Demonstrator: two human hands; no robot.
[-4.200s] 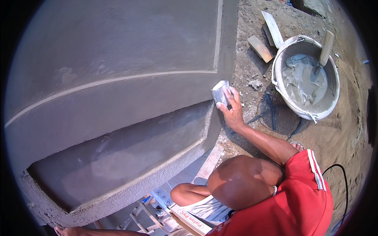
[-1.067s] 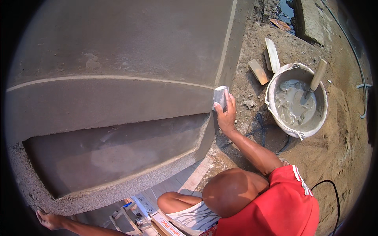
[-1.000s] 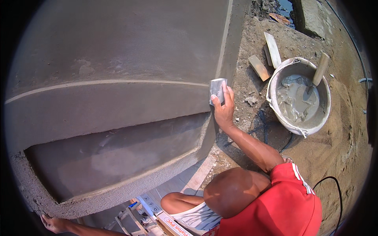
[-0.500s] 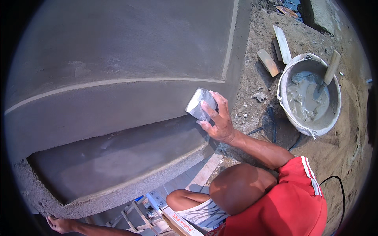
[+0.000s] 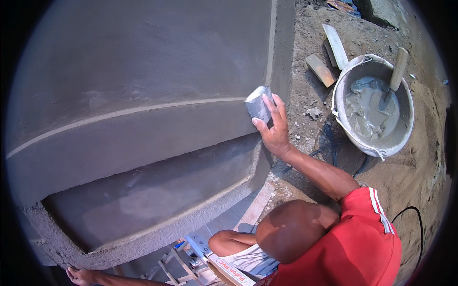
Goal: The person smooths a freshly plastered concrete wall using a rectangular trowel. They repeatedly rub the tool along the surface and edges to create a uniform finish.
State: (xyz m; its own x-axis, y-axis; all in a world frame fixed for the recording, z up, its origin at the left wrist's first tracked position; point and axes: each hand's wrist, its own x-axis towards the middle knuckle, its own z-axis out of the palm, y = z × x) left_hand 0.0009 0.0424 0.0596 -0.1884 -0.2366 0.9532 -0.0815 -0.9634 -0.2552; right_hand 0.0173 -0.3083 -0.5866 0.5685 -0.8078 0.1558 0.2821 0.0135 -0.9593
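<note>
1. Head view: my right hand (image 5: 274, 131) is closed around a grey sponge block (image 5: 258, 103), fingers over its right face and thumb beneath, pressing it flat against the wet cement wall (image 5: 143, 71).
2. The block sits at the right end of the pale groove line (image 5: 124, 113), just left of the wall's corner edge.
3. My left hand (image 5: 80, 275) lies low at the near left, fingers spread loosely and holding nothing, beside the rough lower ledge (image 5: 143, 238).
4. On the sandy ground to the right stands a bucket (image 5: 339, 90) of grey mortar with a trowel (image 5: 392, 76) leaning in it.
5. Two wooden floats (image 5: 329, 57) lie just left of the bucket.
</note>
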